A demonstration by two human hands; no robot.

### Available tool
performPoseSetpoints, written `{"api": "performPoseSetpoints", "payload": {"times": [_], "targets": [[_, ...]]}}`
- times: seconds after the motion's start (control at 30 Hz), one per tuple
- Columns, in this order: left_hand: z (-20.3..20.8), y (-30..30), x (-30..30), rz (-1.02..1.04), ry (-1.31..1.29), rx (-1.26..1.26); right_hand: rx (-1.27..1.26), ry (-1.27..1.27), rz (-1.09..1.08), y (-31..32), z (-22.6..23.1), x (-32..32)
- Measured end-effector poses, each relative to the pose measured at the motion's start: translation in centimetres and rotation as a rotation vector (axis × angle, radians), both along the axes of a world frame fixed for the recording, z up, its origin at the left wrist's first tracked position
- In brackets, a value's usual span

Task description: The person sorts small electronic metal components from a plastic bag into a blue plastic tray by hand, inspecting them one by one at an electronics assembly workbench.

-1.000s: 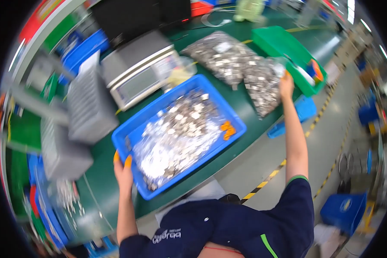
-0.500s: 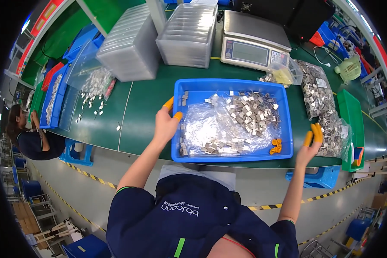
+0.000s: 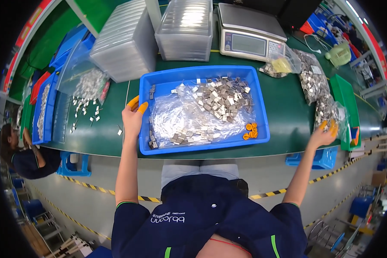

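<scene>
At the left end of a shallow blue tray (image 3: pixel 202 148), my left hand (image 3: pixel 132 122) grips the rim, with orange finger cots on its fingertips. The tray holds a heap of small silver metal parts with thin leads (image 3: pixel 223 99), a crumpled clear plastic bag (image 3: pixel 172 118) and several loose orange finger cots (image 3: pixel 250 131). Over to the right, my right hand (image 3: pixel 323 136), also wearing orange cots, has its fingers apart against the near end of a clear bag of the same parts (image 3: pixel 325 109). Whether any parts are between those fingers cannot be seen.
Behind the tray stand two stacks of clear plastic trays (image 3: pixel 124 47) (image 3: pixel 184 41) and a digital scale (image 3: pixel 249 43). Another filled bag (image 3: pixel 309 77) and a green bin (image 3: pixel 352 129) are at right. Loose parts (image 3: pixel 86 107) lie left. A person (image 3: pixel 32 161) sits far left.
The blue tray has slid left across the table, with my left hand on its rim. My right hand has moved right, from above the table onto the bag of metal parts.
</scene>
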State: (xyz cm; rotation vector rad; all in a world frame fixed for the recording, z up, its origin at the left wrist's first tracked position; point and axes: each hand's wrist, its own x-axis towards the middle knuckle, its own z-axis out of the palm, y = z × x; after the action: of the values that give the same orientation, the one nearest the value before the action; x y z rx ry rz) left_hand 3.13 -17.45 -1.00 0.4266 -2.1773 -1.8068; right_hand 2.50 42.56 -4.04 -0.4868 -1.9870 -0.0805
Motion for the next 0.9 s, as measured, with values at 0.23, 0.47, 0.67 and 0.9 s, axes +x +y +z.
{"api": "performPoseSetpoints", "payload": {"times": [0.23, 0.47, 0.67, 0.9], "targets": [[-0.5, 1.6, -2.8, -0.044, -0.024, 0.103, -0.598, -0.112, -0.208, 23.1, -8.6, 1.3], [0.0, 0.5, -1.1, -0.006, -0.055, 0.030, -0.176, -0.096, 0.036, 2.0, -1.1, -3.6], [-1.1, -0.9, 0.1, 0.153, 0.331, 0.178, -0.682, -0.584, 1.027, -19.6, 5.3, -2.9], [-1.0, -2.6, 8.8, 0.740, 0.065, -0.668, -0.539, -0.738, 1.076, -21.3, 3.0, -2.6]]}}
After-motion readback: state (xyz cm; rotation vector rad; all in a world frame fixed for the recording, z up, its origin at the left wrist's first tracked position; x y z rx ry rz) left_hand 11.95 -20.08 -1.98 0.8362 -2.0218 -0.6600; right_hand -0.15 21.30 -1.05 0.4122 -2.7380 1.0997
